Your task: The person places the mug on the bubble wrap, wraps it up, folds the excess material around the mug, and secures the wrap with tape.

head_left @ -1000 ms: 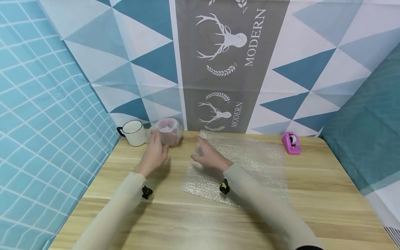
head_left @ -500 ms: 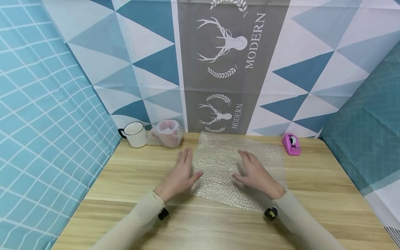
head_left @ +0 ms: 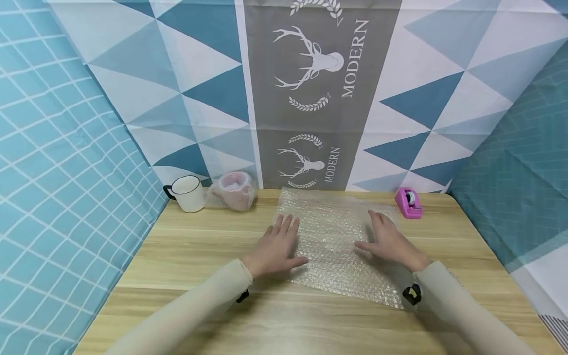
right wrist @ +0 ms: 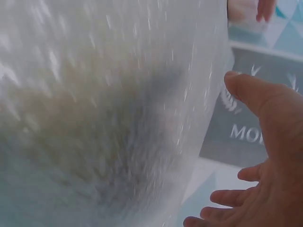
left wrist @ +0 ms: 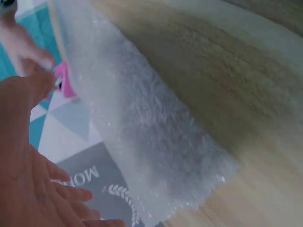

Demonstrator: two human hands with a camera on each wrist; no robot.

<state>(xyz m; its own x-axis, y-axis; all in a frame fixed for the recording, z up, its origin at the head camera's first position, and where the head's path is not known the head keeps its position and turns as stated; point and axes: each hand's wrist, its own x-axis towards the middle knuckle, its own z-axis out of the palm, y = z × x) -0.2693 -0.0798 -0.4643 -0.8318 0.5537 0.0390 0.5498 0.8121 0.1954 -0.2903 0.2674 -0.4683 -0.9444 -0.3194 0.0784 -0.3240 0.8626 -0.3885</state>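
Note:
A sheet of clear bubble wrap [head_left: 328, 241] lies on the wooden table [head_left: 284, 320] in front of the person. Over its left part is the left hand [head_left: 276, 249], fingers spread and nearly straight. The right hand [head_left: 390, 241] is over the right part, thumb and fingers apart, holding nothing. In the left wrist view, the left hand [left wrist: 28, 161] is beside the bubble wrap [left wrist: 137, 113] with its palm showing. The right wrist view has the right hand [right wrist: 277, 151] with parted fingers near the edge of the bubble wrap [right wrist: 104, 94].
At the back left stand a white mug [head_left: 190, 196] with a black handle and a pink mug [head_left: 239, 196] wrapped in clear bubble wrap. A pink tape dispenser [head_left: 408, 204] sits at the back right. Patterned cloth [head_left: 306, 98] hangs behind the table.
The left hand has let go of the wrapped pink mug and moved right and nearer, over the bubble wrap sheet. The right hand has moved right across the sheet.

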